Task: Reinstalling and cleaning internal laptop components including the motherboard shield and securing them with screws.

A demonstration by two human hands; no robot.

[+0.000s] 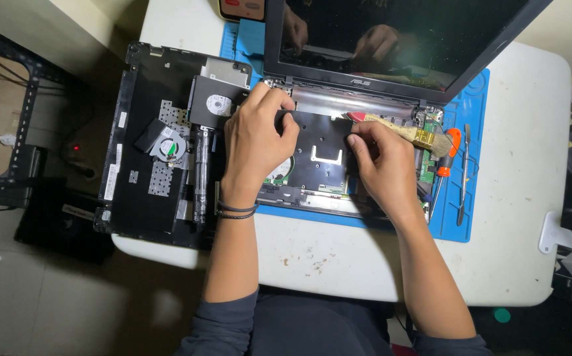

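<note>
Both hands are set on an opened laptop [312, 161] at the tabletop [338, 264] centre: left hand [256, 135] pinched on its black inner panel, right hand [381, 161] closed around a brush [401, 130]. Removed bottom cover [147, 142] is laid at the left edge.

Orange screwdriver [449, 153], metal spudger [464, 173], cooling fan [168, 146]
</note>
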